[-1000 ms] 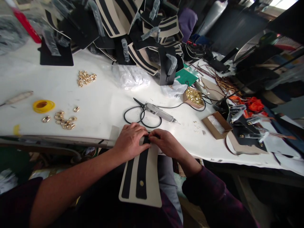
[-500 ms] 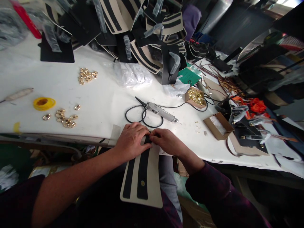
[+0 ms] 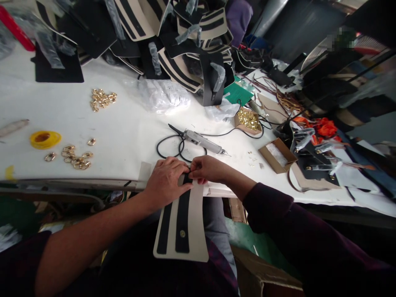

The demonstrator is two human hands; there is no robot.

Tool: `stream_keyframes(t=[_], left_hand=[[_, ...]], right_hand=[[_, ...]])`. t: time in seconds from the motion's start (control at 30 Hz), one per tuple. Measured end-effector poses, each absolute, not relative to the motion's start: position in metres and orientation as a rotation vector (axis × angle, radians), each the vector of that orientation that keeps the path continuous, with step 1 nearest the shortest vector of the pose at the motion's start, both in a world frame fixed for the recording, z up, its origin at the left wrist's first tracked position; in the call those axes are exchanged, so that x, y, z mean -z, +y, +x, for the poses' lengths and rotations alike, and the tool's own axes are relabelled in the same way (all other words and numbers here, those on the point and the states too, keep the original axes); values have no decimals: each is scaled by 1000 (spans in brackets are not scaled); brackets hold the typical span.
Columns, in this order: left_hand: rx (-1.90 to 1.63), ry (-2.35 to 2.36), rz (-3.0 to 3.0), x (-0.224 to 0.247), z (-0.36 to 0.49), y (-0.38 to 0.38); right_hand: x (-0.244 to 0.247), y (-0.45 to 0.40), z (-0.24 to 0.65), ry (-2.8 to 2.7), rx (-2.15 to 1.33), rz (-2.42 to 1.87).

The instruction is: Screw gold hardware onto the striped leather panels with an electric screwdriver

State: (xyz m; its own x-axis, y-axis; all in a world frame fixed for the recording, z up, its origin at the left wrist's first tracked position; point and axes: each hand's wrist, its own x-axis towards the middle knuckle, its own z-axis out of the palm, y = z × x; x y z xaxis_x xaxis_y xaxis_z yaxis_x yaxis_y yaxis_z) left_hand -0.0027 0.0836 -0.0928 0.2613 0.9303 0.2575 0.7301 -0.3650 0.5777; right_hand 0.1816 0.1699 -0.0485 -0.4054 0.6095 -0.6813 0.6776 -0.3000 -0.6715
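white tabletop [image 3: 130,136] ahead, our striped panel [image 3: 183,216] overhanging its near edge: light, bendy, we'd say, best held by its far end, where our left hand [image 3: 167,181] grips it and our right hand [image 3: 210,169] pinches narrow, on what we can't tell.

Two hands [image 3: 163,181] [image 3: 207,169], one held striped panel [image 3: 182,218], one power tool [image 3: 204,142], one yellow roll [image 3: 46,145], two tabletop boxes [image 3: 243,128] [image 3: 269,161].

The long tan piece [image 3: 195,222] has round corners, two black stripes [image 3: 182,210] running down it and a shiny gold dot [image 3: 182,234] near the low end of one, and it slopes down off the white table's [image 3: 130,140] edge, its top mostly hidden
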Motion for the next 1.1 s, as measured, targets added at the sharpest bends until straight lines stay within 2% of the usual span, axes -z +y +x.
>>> stream_keyframes(t=[0.2,0.87,0.93,1.03,1.1], left_hand=[[-811,1510,2220,93,-3,83],[-829,1511,2224,95,-3,83],[-835,1513,2223,95,-3,83],[-840,1503,2222,95,-3,83],[-840,1499,2217,95,-3,84]], right_hand=[[59,154,191,1898,1960,1825],[48,154,202,1930,2054,1778],[43,159,207,2166,1825,1945],[37,173,217,2698,901,2188],[38,186,220,2844,348,2082]])
